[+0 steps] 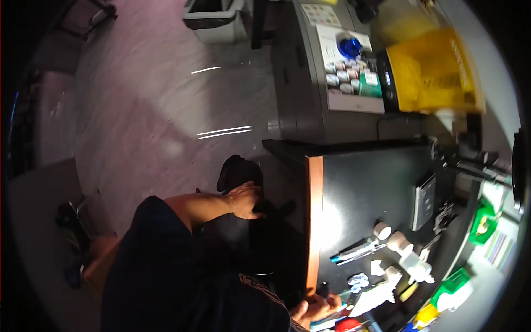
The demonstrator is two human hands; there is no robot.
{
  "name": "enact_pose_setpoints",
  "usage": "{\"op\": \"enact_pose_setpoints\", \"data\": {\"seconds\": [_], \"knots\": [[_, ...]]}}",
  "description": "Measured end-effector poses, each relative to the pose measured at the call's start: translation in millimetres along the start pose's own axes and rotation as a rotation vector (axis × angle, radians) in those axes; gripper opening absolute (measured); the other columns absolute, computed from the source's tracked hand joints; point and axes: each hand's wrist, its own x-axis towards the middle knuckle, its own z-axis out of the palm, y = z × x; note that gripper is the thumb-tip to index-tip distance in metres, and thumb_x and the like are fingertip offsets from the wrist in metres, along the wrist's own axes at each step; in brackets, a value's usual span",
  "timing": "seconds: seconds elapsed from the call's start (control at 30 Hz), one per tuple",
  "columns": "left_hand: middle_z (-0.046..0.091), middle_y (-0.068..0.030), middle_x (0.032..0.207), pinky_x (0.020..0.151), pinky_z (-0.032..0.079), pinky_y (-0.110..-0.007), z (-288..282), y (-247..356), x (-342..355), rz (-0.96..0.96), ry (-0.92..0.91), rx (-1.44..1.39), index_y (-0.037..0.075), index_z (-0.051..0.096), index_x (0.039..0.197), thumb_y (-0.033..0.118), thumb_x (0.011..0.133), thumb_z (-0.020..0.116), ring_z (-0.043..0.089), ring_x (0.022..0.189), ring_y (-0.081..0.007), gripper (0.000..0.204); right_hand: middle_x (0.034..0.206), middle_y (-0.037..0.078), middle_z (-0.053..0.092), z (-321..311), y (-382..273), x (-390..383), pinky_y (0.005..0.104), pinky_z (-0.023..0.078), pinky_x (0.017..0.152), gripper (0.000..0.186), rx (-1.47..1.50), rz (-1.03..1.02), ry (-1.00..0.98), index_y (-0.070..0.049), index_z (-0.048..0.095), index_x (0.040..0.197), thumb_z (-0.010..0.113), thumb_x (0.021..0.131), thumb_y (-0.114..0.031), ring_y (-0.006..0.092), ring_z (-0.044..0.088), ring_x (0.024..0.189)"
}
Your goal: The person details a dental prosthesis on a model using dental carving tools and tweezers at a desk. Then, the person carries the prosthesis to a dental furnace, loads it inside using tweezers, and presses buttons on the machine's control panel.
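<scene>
My left hand [245,200] lies against dark cloth at my leg, with its fingers and thumb apart and nothing seen in it. Just beyond it shows a dark rounded shape [239,171], perhaps a shoe or knee. At the lower edge of the view, my right hand [316,311] is at the desk's wood-coloured front edge [314,221]. Its fingers look curled; what they hold, if anything, is hidden. Close by on the desk are a red object [348,325], a crumpled white paper [373,301] and a blue-and-white patterned item [358,282].
Pens [354,253], a pale round cap [381,230], a clear bottle [416,266] and a black box [424,202] lie on the black desktop [365,182]. Green bins [483,224] stand behind. A yellow bag [434,72] sits on the neighbouring cabinet; a bin [215,25] stands on the floor.
</scene>
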Motion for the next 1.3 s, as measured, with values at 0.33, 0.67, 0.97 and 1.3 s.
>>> {"op": "enact_pose_setpoints", "data": {"seconds": [0.33,0.67,0.97,1.3], "knots": [[0.076,-0.0184,0.107,0.099,0.051,-0.048,-0.8,-8.5,-171.4,-0.500,0.047,-0.097,0.010,0.080,0.106,0.067,0.094,0.058,0.070,0.108,-0.0369,0.063,0.115,0.024,0.061,59.9,-58.3,55.0,0.0523,0.049,0.092,0.031,0.008,-0.310,0.227,-0.002,0.065,0.090,0.068,0.096,-0.032,0.0398,0.059,0.105],[0.080,-0.0087,0.104,0.084,0.059,-0.032,-46.0,-90.1,-302.8,-0.981,1.053,-1.493,0.004,0.079,0.108,0.039,0.095,0.076,0.075,0.088,-0.0164,0.038,0.105,0.016,0.072,98.3,-266.2,149.0,0.0499,0.055,0.091,0.029,0.299,-0.663,-0.333,-0.006,0.073,0.090,0.071,0.091,-0.035,0.0378,0.068,0.103],[0.077,-0.0056,0.100,0.069,0.054,-0.029,-66.8,-85.3,-500.2,-1.029,1.780,-1.658,0.007,0.073,0.110,0.028,0.099,0.069,0.071,0.085,-0.0142,0.024,0.082,0.012,0.075,213.9,-440.7,248.3,0.0384,0.058,0.075,0.017,0.264,-0.632,-0.737,-0.004,0.075,0.091,0.073,0.084,-0.019,0.0250,0.073,0.077],[0.075,-0.0065,0.086,0.051,0.052,-0.027,-16.0,-135.3,-595.8,-1.102,2.098,-1.866,0.005,0.070,0.105,0.016,0.098,0.065,0.071,0.069,-0.0152,0.014,0.087,0.016,0.078,408.8,-566.2,286.3,0.0395,0.059,0.078,0.034,0.033,-0.652,-1.159,-0.005,0.079,0.101,0.071,0.081,-0.031,0.0267,0.077,0.082]]}}
